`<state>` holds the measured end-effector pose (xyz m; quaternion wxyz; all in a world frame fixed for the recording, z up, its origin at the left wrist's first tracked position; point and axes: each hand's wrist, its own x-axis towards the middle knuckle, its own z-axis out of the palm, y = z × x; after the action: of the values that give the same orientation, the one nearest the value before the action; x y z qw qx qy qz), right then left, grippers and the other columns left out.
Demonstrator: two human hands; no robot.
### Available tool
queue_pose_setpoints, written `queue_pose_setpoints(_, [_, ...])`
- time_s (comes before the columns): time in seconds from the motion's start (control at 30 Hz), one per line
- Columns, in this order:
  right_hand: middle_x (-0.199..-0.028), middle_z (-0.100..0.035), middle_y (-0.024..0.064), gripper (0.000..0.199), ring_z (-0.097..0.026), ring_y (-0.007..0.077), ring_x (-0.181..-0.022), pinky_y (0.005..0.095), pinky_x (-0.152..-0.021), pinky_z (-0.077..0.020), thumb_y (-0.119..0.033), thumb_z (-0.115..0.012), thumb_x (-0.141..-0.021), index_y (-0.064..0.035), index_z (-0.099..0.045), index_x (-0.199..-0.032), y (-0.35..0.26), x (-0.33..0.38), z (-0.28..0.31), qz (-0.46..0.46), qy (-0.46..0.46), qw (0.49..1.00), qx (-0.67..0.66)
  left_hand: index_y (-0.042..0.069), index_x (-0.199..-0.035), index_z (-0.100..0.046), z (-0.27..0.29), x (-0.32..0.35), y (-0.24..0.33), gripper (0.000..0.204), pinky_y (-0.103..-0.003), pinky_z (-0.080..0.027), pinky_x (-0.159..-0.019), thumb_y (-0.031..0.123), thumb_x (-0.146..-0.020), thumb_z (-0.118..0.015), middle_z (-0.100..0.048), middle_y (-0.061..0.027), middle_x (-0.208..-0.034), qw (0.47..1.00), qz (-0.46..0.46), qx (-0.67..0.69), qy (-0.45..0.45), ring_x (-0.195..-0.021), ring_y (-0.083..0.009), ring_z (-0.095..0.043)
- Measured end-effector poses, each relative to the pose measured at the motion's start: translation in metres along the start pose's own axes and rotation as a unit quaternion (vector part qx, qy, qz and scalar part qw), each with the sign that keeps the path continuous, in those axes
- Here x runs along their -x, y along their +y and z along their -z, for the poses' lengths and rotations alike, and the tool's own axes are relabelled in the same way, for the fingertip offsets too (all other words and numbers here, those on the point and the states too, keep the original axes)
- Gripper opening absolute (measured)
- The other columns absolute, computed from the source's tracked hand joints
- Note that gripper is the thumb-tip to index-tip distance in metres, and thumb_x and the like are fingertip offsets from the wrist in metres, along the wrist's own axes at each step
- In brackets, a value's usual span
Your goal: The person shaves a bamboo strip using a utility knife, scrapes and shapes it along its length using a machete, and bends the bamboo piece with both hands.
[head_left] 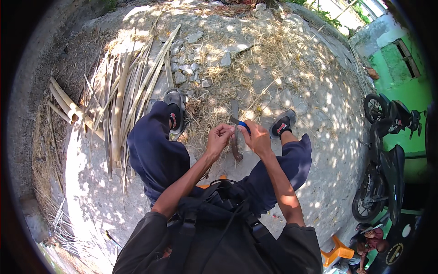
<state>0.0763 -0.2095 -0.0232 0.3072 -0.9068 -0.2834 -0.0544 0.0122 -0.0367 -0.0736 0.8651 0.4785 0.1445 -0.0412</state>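
Note:
My right hand (257, 139) is closed round a small knife (235, 120) with a blue handle and a short dark blade that points up and left. Close beside it, my left hand (220, 139) pinches its thumb and fingers together near the knife. Whatever lies in that pinch is too small to make out. On the ground beneath both hands lies a machete (235, 108), its flat grey blade pointing away from me and its curved brown handle toward me. My hands hide part of it. Dry straw-like shavings (223, 102) are scattered around it.
Split bamboo strips (123, 96) lie piled on the left beside thicker bamboo poles (64, 100). Broken stones (187, 68) sit ahead. Two motorbikes (385, 178) stand at right by a green wall (388, 68). At lower right are an orange stool (337, 252) and other people (372, 237).

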Motion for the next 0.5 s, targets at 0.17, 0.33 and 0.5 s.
queue_pose_setpoints(0.17, [-0.076, -0.069, 0.0173, 0.027, -0.069, 0.0398, -0.071, 0.0495, -0.062, -0.051, -0.035, -0.066, -0.101, -0.0072, -0.066, -0.101, -0.003, -0.01, 0.006, -0.001, 0.001, 1.0, 0.006, 0.005, -0.103, -0.07, 0.004, -0.001, -0.001, 0.011, -0.021, -0.025, -0.045, 0.016, -0.101, -0.069, -0.067, 0.0018, -0.075, 1.0, -0.02, -0.009, 0.0, -0.049, -0.0005, -0.039])
queue_pose_setpoints(0.33, [-0.079, -0.069, 0.0226, 0.032, -0.068, 0.0442, -0.073, 0.0509, -0.064, -0.0509, -0.038, -0.06, -0.103, -0.0065, -0.067, -0.101, 0.05, -0.036, 0.044, -0.105, 0.097, 0.987, 0.069, 0.004, -0.102, -0.071, -0.002, 0.014, 0.002, 0.01, -0.022, -0.027, -0.047, 0.014, -0.1, -0.07, -0.068, 0.0014, -0.074, 0.999, -0.014, -0.026, -0.02, -0.051, -0.0013, -0.042])
queue_pose_setpoints(0.5, [-0.079, -0.069, 0.0227, 0.031, -0.069, 0.0436, -0.075, 0.0498, -0.066, -0.051, -0.037, -0.062, -0.102, -0.0066, -0.067, -0.104, 0.051, -0.037, 0.052, -0.11, 0.07, 0.989, 0.067, 0.004, -0.102, -0.069, 0.004, 0.011, 0.008, 0.008, -0.022, -0.027, -0.046, 0.013, -0.101, -0.069, -0.068, 0.0007, -0.072, 0.998, 0.009, -0.048, -0.035, -0.05, -0.0011, -0.042])
